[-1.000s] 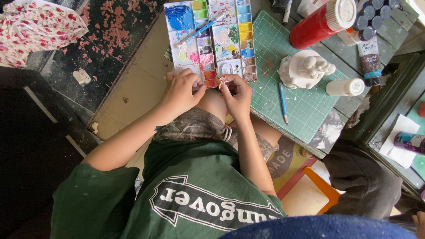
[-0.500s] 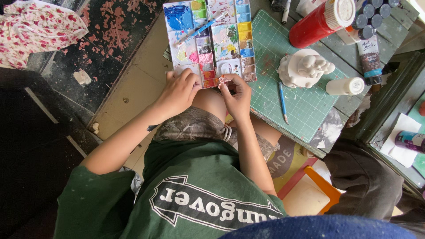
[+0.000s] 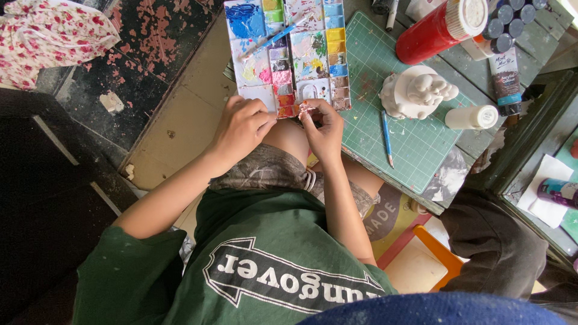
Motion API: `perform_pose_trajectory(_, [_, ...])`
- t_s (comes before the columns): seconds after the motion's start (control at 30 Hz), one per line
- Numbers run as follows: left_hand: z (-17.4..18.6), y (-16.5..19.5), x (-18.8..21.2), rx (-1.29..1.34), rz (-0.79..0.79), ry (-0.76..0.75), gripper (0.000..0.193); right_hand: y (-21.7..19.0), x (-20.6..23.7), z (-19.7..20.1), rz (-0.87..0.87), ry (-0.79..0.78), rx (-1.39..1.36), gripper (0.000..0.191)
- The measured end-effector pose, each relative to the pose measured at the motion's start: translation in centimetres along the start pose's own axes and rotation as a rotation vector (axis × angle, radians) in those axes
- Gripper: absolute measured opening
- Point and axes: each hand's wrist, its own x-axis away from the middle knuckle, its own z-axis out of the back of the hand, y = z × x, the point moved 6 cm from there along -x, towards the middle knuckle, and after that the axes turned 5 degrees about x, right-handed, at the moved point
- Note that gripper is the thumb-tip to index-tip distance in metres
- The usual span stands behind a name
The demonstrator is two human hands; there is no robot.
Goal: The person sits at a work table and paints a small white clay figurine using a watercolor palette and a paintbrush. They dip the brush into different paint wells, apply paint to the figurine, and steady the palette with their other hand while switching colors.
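We look down on our left hand point(image 3: 241, 125) and right hand point(image 3: 323, 127), both meeting at the near edge of the paint palette point(image 3: 289, 54), fingers pinching something small (too tiny to tell what). On the green cutting mat point(image 3: 415, 138) stand a white figurine point(image 3: 415, 91), a blue pencil point(image 3: 386, 137) and a red paint bottle point(image 3: 439, 27).

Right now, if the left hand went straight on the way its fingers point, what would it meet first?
Probably the right hand: the left hand points its fingers across at it, along the near edge of the paint palette. Depth is unclear.
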Motion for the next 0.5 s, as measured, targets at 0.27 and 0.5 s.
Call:
perform_pose_trajectory(0.27, [-0.6,-0.6,-1.5,0.097,0.092,-0.135,0.01,0.4,0.0,0.1,-0.011,-0.001,-0.029,0.015])
perform_pose_trajectory(0.5, [-1.5,-3.2,-2.4,0.247,0.248,-0.359,0.015,0.8,0.2,0.1,-0.024,0.004,0.006,0.016])
